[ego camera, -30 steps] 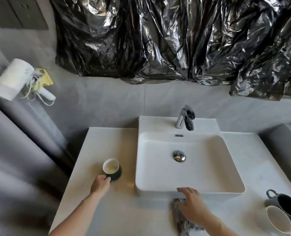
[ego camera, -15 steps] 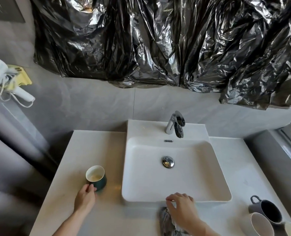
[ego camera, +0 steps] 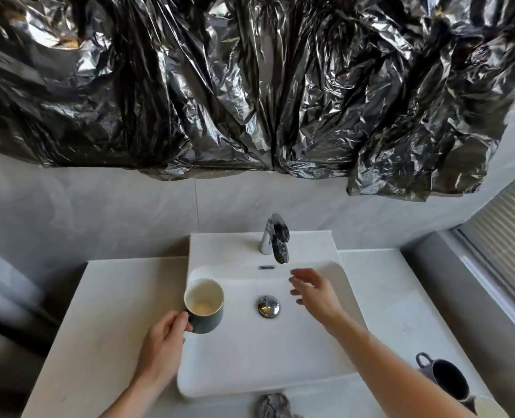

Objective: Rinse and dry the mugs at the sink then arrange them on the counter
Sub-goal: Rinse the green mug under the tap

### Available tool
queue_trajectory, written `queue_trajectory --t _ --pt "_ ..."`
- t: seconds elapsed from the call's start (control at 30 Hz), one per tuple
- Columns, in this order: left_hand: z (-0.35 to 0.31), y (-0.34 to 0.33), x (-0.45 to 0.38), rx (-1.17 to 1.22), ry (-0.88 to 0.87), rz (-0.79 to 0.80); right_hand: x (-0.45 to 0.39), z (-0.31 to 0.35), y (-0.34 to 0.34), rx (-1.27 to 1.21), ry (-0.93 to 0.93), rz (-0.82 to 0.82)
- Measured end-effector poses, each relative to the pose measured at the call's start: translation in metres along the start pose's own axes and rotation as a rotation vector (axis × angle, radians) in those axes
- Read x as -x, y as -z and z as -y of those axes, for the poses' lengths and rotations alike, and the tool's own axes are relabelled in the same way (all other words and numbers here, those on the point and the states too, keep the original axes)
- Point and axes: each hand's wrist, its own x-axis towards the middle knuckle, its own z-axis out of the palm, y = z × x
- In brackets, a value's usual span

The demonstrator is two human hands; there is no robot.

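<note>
I count three mugs. My left hand (ego camera: 162, 336) grips the handle of the dark green glazed mug with cream inside (ego camera: 204, 306), upright over the left edge of the white rectangular ceramic basin (ego camera: 325, 351). My right hand (ego camera: 316, 294) hangs loose-fingered, holding nothing, under the chrome tap (ego camera: 275, 238). One dark grey mug (ego camera: 444, 377) and one white mug (ego camera: 490, 407) sit touching at the white stone counter (ego camera: 108, 297)'s front right corner. One crumpled grey cloth (ego camera: 272, 405) lies at the front edge. Crinkled black plastic sheeting (ego camera: 250, 86) covers the wall.
</note>
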Motion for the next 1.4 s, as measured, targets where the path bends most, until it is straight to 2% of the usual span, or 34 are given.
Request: queue_trajectory --t 0.13,0.27,0.47,0.7,1.17,1.4 --pt "-0.020 -0.054 -0.022 -0.016 0.017 0.100 -0.030 0.048 0.011 -0.138 -0.024 -0.062" --pt "-0.023 -0.100 -0.042 -0.029 0.139 0.186 -0.053 0.068 0.009 -0.141 -0.107 0.007" --pt "-0.028 -0.138 -0.058 -0.118 0.188 0.220 -0.074 0.074 0.002 -0.266 -0.171 0.086" --pt "-0.043 -0.157 -0.060 -0.102 0.201 0.267 -0.091 0.076 0.004 -0.268 -0.181 0.100" --pt "-0.052 -0.177 -0.059 -0.107 0.179 0.283 -0.104 0.080 0.004 -0.527 -0.220 0.122" --pt "-0.047 -0.172 -0.060 -0.143 0.176 0.290 -0.101 0.080 0.019 -0.437 -0.201 0.216"
